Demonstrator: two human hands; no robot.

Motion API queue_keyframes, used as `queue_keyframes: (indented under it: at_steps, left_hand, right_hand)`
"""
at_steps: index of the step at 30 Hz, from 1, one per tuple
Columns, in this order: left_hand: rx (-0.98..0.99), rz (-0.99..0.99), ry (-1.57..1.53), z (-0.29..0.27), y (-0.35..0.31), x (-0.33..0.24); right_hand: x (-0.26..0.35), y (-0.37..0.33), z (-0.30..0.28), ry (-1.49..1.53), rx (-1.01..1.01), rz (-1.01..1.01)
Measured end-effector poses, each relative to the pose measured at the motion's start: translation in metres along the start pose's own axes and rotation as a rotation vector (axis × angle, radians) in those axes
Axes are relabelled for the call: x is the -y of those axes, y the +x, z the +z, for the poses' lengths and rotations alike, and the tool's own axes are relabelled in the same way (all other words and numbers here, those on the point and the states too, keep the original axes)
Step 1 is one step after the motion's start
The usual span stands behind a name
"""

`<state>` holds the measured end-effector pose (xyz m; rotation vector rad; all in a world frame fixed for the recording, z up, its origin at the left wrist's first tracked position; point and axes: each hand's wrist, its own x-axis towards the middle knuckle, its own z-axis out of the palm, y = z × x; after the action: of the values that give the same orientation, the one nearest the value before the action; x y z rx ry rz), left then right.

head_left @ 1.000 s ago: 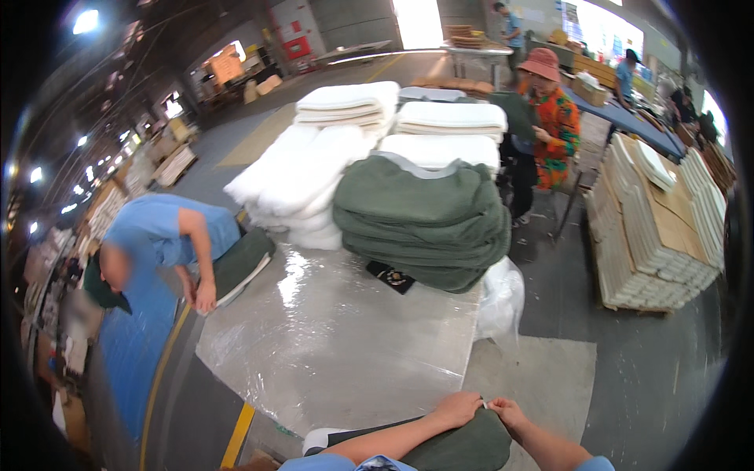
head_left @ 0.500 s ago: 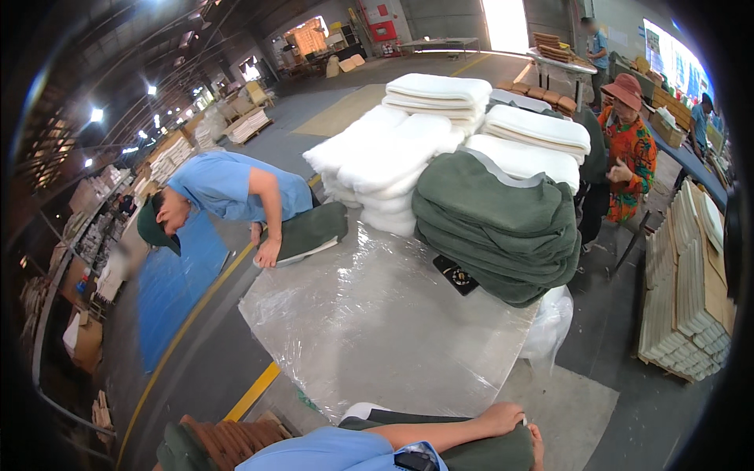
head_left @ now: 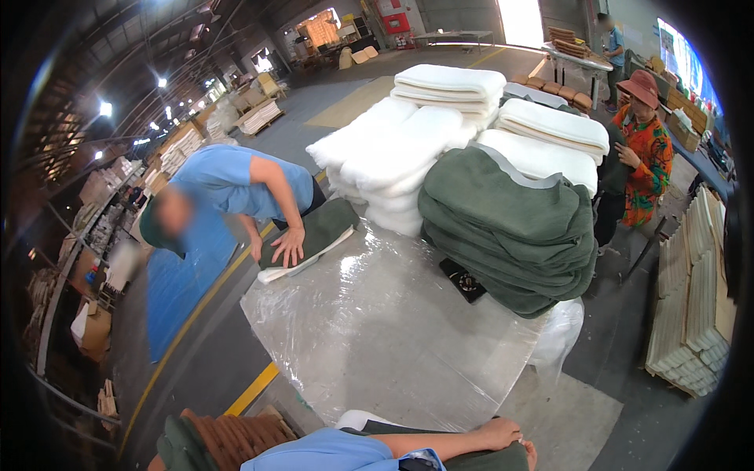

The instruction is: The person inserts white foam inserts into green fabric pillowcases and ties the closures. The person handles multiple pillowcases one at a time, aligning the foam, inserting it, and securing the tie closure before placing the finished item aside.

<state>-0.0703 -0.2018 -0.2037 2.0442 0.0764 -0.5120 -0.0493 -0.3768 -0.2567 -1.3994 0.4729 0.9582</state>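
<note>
dark green cover (head_left: 495,461) lies beneath the hands, just this side of the counter (head_left: 393,337); left hand (head_left: 499,433) curled, seems to grip its right end; right hand (head_left: 532,454) only partly visible beside it, grip cannot be told; judged part-done: cloth spread near the hands, white padding (head_left: 360,418) to their left not yet covered; cloth matt, soft-looking, lower part cut off; green stack (head_left: 503,235) well beyond the hands

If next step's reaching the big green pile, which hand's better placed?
Left, probably: the left hand sits nearer the green pile; the right hand is farther off and partly hidden. Both touch the near green cushion.
</note>
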Motion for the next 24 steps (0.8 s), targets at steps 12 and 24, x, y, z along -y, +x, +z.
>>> queue_keyframes:
  at_steps: [12,24]
  left_hand:
    - [0.026,-0.205,0.027,-0.006,0.015,0.000]
    - [0.126,-0.022,-0.013,-0.012,0.009,0.003]
  right_hand:
    - [0.022,0.009,0.017,-0.018,0.005,0.008]
    - [0.022,0.008,0.020,0.033,-0.018,-0.009]
